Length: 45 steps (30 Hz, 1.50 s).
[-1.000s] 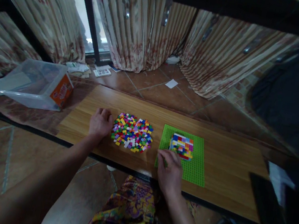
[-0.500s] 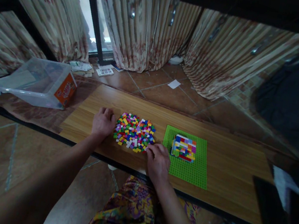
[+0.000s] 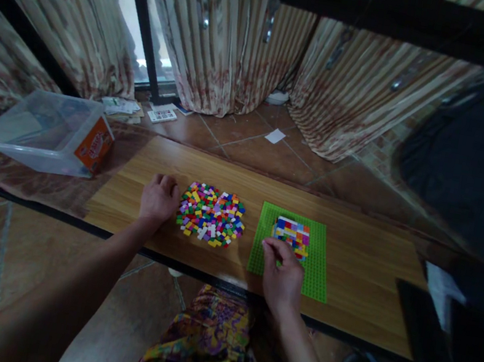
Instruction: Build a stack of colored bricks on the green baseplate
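Note:
A flat pile of small, many-coloured toy bricks [image 3: 210, 216] lies on the wooden board. At its left edge rests my left hand [image 3: 160, 198], fingers curled; anything inside them is hidden. To the right of the pile is a green studded baseplate [image 3: 316, 275], bearing a rectangular block built of coloured bricks [image 3: 293, 229] several layers high. My right hand [image 3: 282, 272] is over the baseplate at the block's near-left corner, thumb and fingers pinched together. What the pinch holds is too small to make out. This hand covers the block's lower left part.
A clear plastic box [image 3: 51, 132] with an orange label lies at the left. The wooden board [image 3: 360, 277] extends right toward a dark flat object [image 3: 418, 324]. Papers [image 3: 162, 114] lie beyond the board, before striped curtains [image 3: 227, 53]. A dark metal bar [image 3: 368, 19] crosses above.
My right hand has moved right, from the pile's near-right edge to over the green baseplate, still pinched. My left hand stays beside the pile. The whole view has shifted slightly.

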{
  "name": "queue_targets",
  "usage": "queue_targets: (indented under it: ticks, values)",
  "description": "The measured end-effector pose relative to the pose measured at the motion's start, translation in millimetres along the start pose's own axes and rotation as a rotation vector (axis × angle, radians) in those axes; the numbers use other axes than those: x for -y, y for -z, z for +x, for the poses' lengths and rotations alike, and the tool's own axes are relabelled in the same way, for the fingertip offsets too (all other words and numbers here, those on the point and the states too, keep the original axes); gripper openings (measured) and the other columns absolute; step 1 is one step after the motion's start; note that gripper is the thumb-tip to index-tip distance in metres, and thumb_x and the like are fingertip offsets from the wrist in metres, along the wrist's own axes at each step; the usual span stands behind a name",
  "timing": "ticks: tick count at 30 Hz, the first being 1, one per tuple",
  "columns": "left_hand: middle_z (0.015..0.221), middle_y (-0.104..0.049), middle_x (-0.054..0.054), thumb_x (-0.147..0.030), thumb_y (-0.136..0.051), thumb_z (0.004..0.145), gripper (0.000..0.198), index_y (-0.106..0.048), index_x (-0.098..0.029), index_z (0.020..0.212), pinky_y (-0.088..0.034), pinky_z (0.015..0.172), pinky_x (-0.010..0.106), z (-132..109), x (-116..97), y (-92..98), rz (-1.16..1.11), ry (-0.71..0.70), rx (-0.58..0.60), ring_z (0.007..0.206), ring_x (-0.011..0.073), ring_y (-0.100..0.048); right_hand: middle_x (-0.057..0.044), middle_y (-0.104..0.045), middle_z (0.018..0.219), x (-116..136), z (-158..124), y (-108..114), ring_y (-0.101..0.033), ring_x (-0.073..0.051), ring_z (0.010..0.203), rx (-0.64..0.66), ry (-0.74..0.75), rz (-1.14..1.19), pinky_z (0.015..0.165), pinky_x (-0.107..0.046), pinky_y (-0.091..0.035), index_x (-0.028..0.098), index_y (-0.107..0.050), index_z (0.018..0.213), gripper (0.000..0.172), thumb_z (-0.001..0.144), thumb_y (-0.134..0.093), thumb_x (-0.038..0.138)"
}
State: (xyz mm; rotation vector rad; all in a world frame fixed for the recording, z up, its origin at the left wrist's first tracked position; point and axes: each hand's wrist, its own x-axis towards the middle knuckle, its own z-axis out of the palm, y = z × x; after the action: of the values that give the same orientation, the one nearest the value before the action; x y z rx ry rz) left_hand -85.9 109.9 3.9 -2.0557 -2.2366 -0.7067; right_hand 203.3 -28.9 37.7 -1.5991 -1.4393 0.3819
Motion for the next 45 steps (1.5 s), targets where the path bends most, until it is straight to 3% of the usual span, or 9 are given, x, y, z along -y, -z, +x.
queue_targets:
  ticks: [6,15,22,38,45]
  values:
    - [0.104,-0.061,0.013,-0.031,-0.044,0.085,0.029,-0.065,-0.017,0.100,-0.046,0.080,0.037,0,0,0.2,-0.002,0.005,0.008,0.090,0.0251,-0.060,-0.006,-0.070,0.092,-19,22,20,-0.064,-0.020,0.085,-0.061,0.082,-0.121,0.080,-0.034,-0.050,0.021,-0.070,0.091,0.022,0.090,-0.051,0.032]
    - [0.105,-0.060,0.013,-0.031,-0.044,0.085,0.029,-0.065,-0.018,0.099,-0.046,0.081,0.038,0,-1,1.9,-0.017,0.019,0.018,0.092,0.0255,-0.060,-0.007,-0.068,0.092,-25,29,14,-0.057,-0.023,0.093,-0.040,0.179,-0.360,0.090,-0.040,-0.044,0.022,-0.071,0.088,0.025,0.091,-0.047,0.026]
    - [0.105,-0.061,0.013,-0.032,-0.042,0.086,0.030,-0.065,-0.017,0.099,-0.046,0.080,0.036,0,-3,2.1,0.012,0.011,0.007,0.091,0.0256,-0.060,-0.007,-0.068,0.093,-31,28,14,-0.055,-0.023,0.091,-0.053,0.205,-0.415,0.087,-0.038,-0.043,0.022,-0.072,0.087,0.024,0.092,-0.049,0.028]
    - [0.104,-0.061,0.013,-0.030,-0.045,0.084,0.028,-0.065,-0.017,0.100,-0.046,0.082,0.038,0,-3,3.8,-0.007,0.008,0.011,0.093,0.0263,-0.060,-0.009,-0.068,0.097,-30,26,19,-0.058,-0.024,0.094,-0.151,0.092,-0.333,0.086,-0.040,-0.045,0.020,-0.070,0.094,0.022,0.087,-0.056,0.036]
    - [0.105,-0.060,0.013,-0.031,-0.044,0.084,0.029,-0.064,-0.017,0.099,-0.046,0.080,0.038,0,-4,5.4,0.001,0.017,0.022,0.091,0.0259,-0.060,-0.012,-0.066,0.097,-30,33,15,-0.055,-0.026,0.098,-0.185,0.036,-0.379,0.090,-0.043,-0.039,0.018,-0.068,0.096,0.027,0.088,-0.053,0.039]
